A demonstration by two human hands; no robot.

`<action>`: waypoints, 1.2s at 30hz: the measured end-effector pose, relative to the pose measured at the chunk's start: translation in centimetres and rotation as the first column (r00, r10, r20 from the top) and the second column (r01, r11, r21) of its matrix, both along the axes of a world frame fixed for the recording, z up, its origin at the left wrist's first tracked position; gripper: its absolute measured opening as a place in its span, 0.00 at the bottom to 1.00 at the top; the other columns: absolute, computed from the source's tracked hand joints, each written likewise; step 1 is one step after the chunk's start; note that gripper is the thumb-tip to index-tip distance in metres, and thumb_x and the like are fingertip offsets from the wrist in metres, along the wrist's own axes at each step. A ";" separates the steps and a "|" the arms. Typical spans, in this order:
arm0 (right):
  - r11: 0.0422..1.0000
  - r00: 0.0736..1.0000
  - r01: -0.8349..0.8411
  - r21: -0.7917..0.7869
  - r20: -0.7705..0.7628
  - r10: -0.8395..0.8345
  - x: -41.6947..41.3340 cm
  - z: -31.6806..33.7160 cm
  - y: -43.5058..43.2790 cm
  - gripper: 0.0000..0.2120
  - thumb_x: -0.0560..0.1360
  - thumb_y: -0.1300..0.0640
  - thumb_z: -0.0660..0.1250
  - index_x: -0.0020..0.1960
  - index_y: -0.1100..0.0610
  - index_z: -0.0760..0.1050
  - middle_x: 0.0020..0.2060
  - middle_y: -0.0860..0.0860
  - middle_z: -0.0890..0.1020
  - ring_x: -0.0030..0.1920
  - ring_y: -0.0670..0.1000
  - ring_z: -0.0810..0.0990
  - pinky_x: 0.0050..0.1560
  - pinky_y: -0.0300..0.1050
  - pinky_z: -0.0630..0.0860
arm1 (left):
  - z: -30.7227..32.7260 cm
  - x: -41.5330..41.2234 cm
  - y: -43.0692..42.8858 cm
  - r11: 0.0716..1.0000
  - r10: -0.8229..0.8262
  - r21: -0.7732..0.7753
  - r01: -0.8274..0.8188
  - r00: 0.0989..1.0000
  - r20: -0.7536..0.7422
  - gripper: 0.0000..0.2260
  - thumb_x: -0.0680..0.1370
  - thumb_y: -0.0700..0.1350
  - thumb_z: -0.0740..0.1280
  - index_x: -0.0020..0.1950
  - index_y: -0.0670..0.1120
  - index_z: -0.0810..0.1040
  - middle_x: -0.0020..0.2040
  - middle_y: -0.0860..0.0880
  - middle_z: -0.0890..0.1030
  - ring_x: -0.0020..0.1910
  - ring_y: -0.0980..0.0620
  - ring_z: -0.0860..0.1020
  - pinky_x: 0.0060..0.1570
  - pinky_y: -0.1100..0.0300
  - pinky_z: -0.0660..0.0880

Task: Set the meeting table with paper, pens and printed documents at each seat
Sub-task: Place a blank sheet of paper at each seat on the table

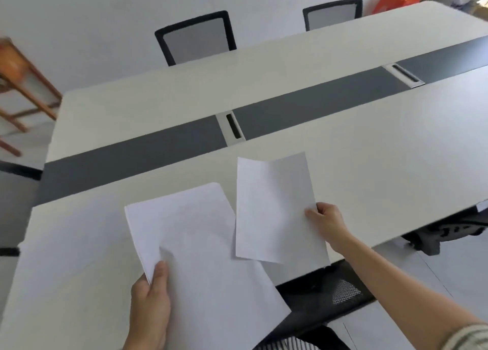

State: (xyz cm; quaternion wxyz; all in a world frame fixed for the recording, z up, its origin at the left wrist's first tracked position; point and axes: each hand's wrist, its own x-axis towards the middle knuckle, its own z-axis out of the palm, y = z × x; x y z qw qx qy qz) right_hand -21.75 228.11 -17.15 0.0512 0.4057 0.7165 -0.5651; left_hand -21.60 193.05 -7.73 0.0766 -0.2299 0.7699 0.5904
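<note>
I stand at the near edge of a long white meeting table [369, 164]. My left hand [150, 304] grips the lower left corner of a stack of white paper [200, 244], held just above the table. My right hand [326, 220] pinches the right edge of a single white sheet [274, 207], lifted off to the right of the stack with its lower part overlapping the stack's edge. The sheet looks blank from this side. No pens are in view.
A dark grey strip [303, 109] with two cable slots runs down the table's middle. Two black mesh chairs [196, 36] stand at the far side; another black chair [324, 289] sits below my right arm. A wooden stool [23, 85] is at the left.
</note>
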 end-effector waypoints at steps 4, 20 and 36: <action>0.991 0.982 -0.120 0.054 0.154 0.110 -2.1 -4.1 -0.5 0.08 0.72 0.59 0.62 0.35 0.60 0.73 0.32 0.55 0.76 0.33 0.54 0.73 0.35 0.46 0.69 | -0.3 0.6 -0.3 0.995 0.102 0.022 -0.102 0.995 0.001 0.11 0.82 0.46 0.59 0.56 0.43 0.79 0.52 0.46 0.82 0.54 0.44 0.79 0.62 0.44 0.73; 0.957 0.968 -0.180 0.229 0.214 0.131 1.6 -1.4 0.3 0.17 0.76 0.47 0.67 0.61 0.54 0.75 0.51 0.51 0.83 0.48 0.51 0.81 0.49 0.51 0.79 | 0.3 -0.1 3.5 0.990 -0.100 0.104 0.098 0.995 0.017 0.12 0.82 0.49 0.60 0.52 0.45 0.81 0.50 0.48 0.85 0.53 0.46 0.82 0.58 0.43 0.76; 0.822 0.826 0.411 -0.395 -0.221 -0.519 22.2 9.7 2.7 0.10 0.73 0.60 0.73 0.45 0.68 0.79 0.39 0.61 0.85 0.36 0.56 0.83 0.40 0.50 0.81 | 2.9 4.0 21.2 0.672 -0.731 0.192 0.715 0.682 0.020 0.12 0.80 0.49 0.61 0.53 0.46 0.82 0.48 0.50 0.86 0.50 0.48 0.84 0.55 0.47 0.78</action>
